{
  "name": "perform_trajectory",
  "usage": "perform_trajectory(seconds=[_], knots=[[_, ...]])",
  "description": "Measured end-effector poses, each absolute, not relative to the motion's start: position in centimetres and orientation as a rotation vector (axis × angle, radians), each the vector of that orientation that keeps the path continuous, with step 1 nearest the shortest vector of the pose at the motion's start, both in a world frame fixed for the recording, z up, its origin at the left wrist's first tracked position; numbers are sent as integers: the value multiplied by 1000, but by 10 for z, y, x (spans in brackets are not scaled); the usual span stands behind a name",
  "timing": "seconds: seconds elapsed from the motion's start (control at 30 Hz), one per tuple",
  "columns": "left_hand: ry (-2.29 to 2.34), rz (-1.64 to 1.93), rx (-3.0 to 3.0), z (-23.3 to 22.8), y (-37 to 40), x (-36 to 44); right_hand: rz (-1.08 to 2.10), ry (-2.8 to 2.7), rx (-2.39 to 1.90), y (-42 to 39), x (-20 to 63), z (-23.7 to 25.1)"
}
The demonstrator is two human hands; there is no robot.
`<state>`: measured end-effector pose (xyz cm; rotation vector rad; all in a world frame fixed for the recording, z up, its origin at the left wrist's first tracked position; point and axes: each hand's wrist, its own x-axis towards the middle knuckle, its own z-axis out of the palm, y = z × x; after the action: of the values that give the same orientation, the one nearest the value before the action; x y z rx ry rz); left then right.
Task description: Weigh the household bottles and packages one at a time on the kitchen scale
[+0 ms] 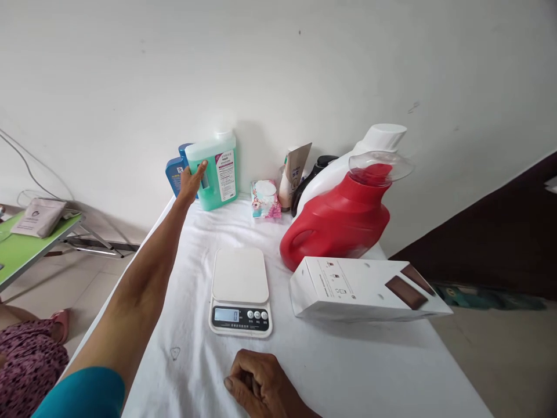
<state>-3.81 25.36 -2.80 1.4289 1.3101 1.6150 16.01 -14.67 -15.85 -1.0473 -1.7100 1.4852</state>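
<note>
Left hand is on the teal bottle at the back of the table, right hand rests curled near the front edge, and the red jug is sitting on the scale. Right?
Not quite. In the head view the red jug stands on the tablecloth beside the scale, whose platform is bare. The left hand is on the teal bottle, and the right hand rests curled near the front edge.

Clothed table [331, 371] (scale [240, 290], bottles [337, 223])

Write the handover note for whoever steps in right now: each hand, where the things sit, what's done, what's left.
Left hand: stretched to the table's far end, gripping the teal bottle, which stands upright by the wall.
Right hand: loosely curled, resting on the white cloth at the near edge, holding nothing.
Kitchen scale: mid-table, platform bare, display on.
Red jug and white box sit to its right.
Done: bottle grasped. Left: nothing on the scale yet.
</note>
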Motion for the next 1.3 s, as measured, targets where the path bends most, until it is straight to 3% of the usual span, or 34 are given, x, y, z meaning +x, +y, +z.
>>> perform_trajectory(seconds=[0.37,0.83,1.0,1.3], knots=[[1221,2014,1285,-36,200,-11,1447,-1679,-1070,-147,160,-152],[1310,2157,1331,26,67,-70,1378,-1698,-1042,-142,160,-146],[1101,2067,1361,35,38,-55,1376,-1711,-1012,-143,162,-144],[1014,1753,1388,12,21,-13,1356,-1683,-1017,-142,162,-143]])
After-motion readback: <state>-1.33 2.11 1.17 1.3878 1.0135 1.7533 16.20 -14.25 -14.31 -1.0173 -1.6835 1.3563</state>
